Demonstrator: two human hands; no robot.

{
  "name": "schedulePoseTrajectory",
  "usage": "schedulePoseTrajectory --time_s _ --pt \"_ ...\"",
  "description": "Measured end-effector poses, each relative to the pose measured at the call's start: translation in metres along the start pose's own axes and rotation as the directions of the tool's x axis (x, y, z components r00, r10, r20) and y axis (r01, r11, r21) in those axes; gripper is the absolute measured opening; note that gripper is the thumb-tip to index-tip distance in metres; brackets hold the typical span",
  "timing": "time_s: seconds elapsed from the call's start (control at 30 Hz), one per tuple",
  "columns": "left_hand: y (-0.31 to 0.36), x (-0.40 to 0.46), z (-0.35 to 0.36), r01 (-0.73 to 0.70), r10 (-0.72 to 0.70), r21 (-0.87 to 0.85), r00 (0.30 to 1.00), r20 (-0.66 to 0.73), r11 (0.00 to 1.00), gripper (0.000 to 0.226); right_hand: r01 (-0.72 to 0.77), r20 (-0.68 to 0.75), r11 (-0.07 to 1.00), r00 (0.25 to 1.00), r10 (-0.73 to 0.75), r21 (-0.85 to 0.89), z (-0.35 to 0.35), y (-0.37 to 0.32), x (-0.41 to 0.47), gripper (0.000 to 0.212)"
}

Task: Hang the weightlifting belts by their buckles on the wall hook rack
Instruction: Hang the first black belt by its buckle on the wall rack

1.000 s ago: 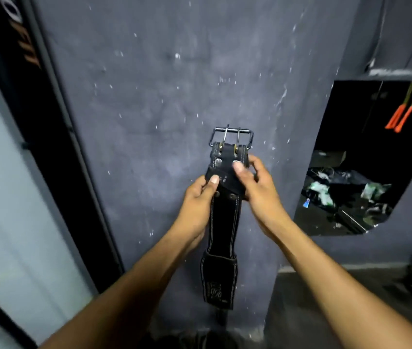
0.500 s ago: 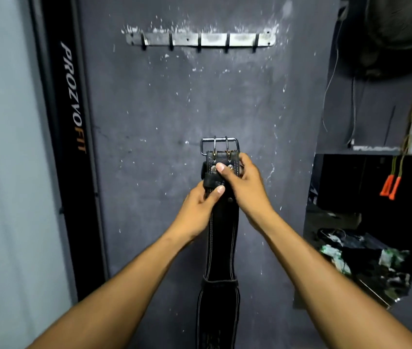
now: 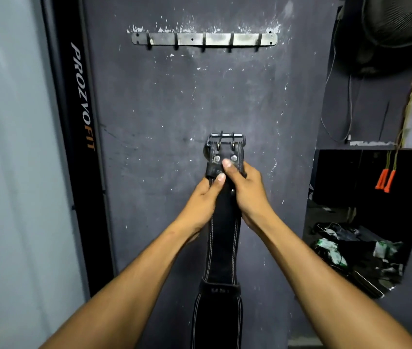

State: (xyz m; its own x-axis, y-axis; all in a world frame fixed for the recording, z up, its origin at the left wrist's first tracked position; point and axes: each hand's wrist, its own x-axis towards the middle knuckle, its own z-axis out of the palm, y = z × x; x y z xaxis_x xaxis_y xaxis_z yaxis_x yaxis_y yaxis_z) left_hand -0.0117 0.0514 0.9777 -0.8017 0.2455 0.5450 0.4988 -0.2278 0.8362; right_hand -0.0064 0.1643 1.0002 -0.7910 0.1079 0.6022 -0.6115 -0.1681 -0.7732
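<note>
While gripped just under its buckle point(image 3: 225, 142), hangs straight down in front of the dark wall point(image 3: 154, 117): one black weightlifting belt point(image 3: 222, 238) with pale stitching, its lower end running out past the bottom edge of view. Held by both hands. Left hand point(image 3: 203, 197) wrapped round the belt's left edge, thumb laid across the front of the leather. Right hand point(image 3: 246, 190) wrapped round the right edge, thumb pressing near the two rivets below the buckle. Buckle pointing upward, a double-prong metal frame, free of any hook.

Mounted well above, near the top edge of the wall: hook rack point(image 3: 203, 39), a bare metal strip with five hooks in a row, nothing hanging on any of them. Buckle roughly below the middle hook, well apart from it.

Judged from this: task barely begun. No belt hung yet; first belt in hand, oriented correctly, not yet raised. Left to do: lift the buckle to the rack, slip its frame over a hook, let go, then repeat for any further belts, none of which show here.

To the left, a black upright lettered PROZVOFIT point(image 3: 82, 96). To the right, a dark opening with two orange handles point(image 3: 385, 181) dangling from cords, and clutter below.
</note>
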Motion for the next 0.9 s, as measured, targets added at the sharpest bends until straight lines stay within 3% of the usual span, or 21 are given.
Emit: schedulePoseTrajectory --time_s 0.07,0.2,0.37,0.47,0.6,0.7,0.8,0.9 --pt "-0.001 -0.012 -0.005 0.002 -0.003 -0.019 1.0 -0.002 1.0 0.044 0.047 -0.018 0.998 0.999 -0.046 0.034 0.008 -0.009 0.002 0.018" --pt "-0.02 -0.048 -0.014 0.166 -0.171 0.063 0.981 0.091 0.984 0.048 0.072 0.011 0.991 0.997 -0.073 0.115 0.024 -0.037 0.02 0.014" --pt "-0.018 -0.045 -0.015 0.142 -0.142 0.001 0.99 0.022 0.99 0.035 0.017 0.047 0.983 0.999 -0.026 0.184 0.033 -0.049 0.037 0.016" --pt "-0.036 -0.057 -0.029 0.207 -0.219 0.099 0.966 0.133 0.973 0.026 -0.011 0.057 0.977 0.998 -0.002 0.214 0.029 -0.055 0.049 0.015" --pt "-0.087 -0.088 -0.041 0.365 -0.371 0.143 0.929 0.019 0.92 0.021 -0.002 0.037 0.972 0.999 -0.006 0.234 0.018 -0.067 0.072 0.017" --pt "-0.101 -0.084 -0.038 0.373 -0.37 0.097 0.928 -0.047 0.923 0.027 -0.01 0.031 0.97 1.0 0.003 0.242 0.015 -0.066 0.083 0.018" --pt "-0.119 -0.084 -0.037 0.393 -0.401 0.123 0.915 0.039 0.911 0.049 -0.013 0.052 0.971 0.999 0.001 0.237 0.011 -0.068 0.092 0.019" --pt "-0.158 -0.106 -0.045 0.464 -0.48 0.19 0.876 0.048 0.865 0.039 -0.004 0.066 0.971 0.998 -0.012 0.241 0.007 -0.076 0.102 0.021"
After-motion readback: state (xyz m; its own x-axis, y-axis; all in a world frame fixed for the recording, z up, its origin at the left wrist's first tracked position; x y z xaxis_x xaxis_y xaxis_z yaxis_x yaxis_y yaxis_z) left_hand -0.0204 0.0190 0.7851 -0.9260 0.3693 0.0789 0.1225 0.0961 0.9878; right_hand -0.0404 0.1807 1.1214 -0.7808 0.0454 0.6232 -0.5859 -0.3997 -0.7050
